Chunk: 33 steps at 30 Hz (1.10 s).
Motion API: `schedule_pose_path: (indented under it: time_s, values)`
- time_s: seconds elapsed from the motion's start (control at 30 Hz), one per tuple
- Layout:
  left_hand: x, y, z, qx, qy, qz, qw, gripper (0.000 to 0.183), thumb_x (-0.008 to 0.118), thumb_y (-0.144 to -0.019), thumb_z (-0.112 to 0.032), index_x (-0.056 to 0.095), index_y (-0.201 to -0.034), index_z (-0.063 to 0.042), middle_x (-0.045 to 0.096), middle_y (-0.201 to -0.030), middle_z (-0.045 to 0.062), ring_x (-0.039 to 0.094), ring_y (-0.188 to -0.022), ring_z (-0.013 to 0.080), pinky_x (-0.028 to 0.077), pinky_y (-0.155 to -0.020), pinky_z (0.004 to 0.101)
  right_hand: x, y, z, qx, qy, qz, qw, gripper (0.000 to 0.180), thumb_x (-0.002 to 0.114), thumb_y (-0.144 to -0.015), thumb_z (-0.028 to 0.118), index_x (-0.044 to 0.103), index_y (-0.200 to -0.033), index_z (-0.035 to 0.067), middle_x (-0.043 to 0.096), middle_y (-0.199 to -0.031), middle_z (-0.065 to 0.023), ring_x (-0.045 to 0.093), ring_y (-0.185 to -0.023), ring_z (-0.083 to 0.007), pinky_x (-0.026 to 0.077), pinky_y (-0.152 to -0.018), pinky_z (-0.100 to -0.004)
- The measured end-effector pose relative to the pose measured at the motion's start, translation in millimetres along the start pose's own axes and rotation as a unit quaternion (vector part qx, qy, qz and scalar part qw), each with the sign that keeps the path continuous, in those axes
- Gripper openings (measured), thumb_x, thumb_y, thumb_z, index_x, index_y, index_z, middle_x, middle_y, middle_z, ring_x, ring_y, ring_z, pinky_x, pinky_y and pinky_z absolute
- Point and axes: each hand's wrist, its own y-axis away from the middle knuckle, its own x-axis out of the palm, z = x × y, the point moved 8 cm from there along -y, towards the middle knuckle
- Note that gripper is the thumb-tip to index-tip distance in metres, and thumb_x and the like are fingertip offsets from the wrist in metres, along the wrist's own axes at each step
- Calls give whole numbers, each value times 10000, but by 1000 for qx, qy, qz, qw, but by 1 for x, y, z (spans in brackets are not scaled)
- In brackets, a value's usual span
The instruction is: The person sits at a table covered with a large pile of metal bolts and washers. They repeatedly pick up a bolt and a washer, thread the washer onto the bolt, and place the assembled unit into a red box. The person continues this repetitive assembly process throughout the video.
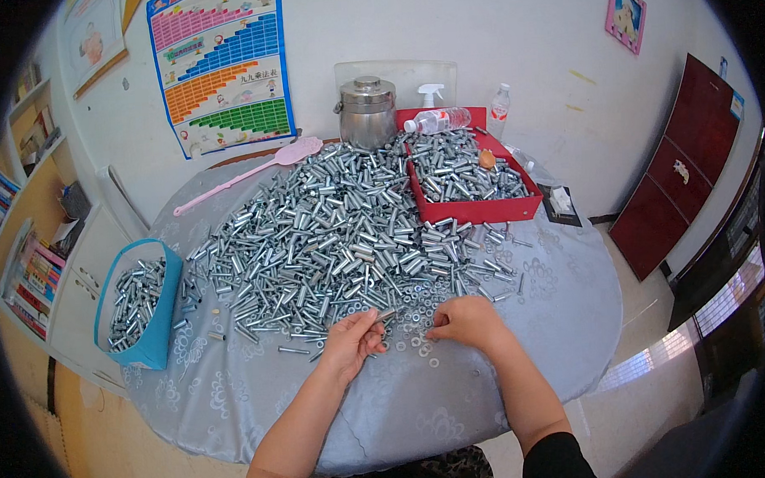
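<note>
My left hand (355, 338) holds a metal sleeve (385, 314) between thumb and forefinger near the front of the heap. To its right, my right hand (464, 321) rests its fingertips at the edge of many small metal washers (416, 301); whether it pinches one cannot be told. Beyond both hands spreads a large heap of metal sleeves and bolts (331, 222). A loose washer (434, 363) lies on the cloth in front of the hands, and a single bolt (293, 350) lies left of my left hand.
A blue fabric bin (173, 309) of metal sleeves stands at the left. A red box (482, 211) holds more metal parts at the back right, with a plastic bottle (445, 120) on it. A steel pot (368, 116) and a pink fly swatter (229, 180) are at the back.
</note>
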Motion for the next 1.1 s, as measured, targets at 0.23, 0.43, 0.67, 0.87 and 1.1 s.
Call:
schedule_pose_path:
  time_s: [0.23,0.43,0.67,0.87,1.1]
  values:
    - [0,2,-1,1,-1,5,1000,236,601,-892,-223,575,-894,11,614,-744,72,544,-517,96,544,-514,278,-26,0,7,-38,-306,-125,943,225,747,-727,208,673,-884,64,654,-774,-16,608,-709,-117,463,-623,-247]
    - [4,3,-1,4,-3,15,1000,227,603,-891,-221,586,-876,6,612,-739,73,543,-517,96,543,-513,278,-20,-1,25,-123,-395,-129,901,214,712,-761,95,652,-961,46,646,-910,-38,603,-798,-114,455,-631,-229]
    - [5,5,-2,4,-30,2,1000,212,597,-895,-203,593,-854,5,600,-717,74,506,-500,88,533,-504,292,-18,0,35,-145,-318,-146,926,193,685,-795,152,644,-927,17,635,-851,-61,598,-750,-151,462,-625,-275]
    - [15,9,-8,53,-58,6,997,206,600,-891,-193,592,-830,4,597,-696,74,505,-490,95,537,-497,309,0,-7,21,-71,-294,-84,950,275,544,-905,266,655,-896,15,642,-788,-93,598,-683,-178,467,-624,-308]
    - [4,8,-13,82,-40,-40,995,204,600,-891,-198,590,-829,-4,594,-685,64,506,-494,93,541,-501,310,9,-9,17,-60,-424,-30,903,333,463,-950,285,659,-942,17,645,-776,-60,587,-685,-133,472,-621,-274]
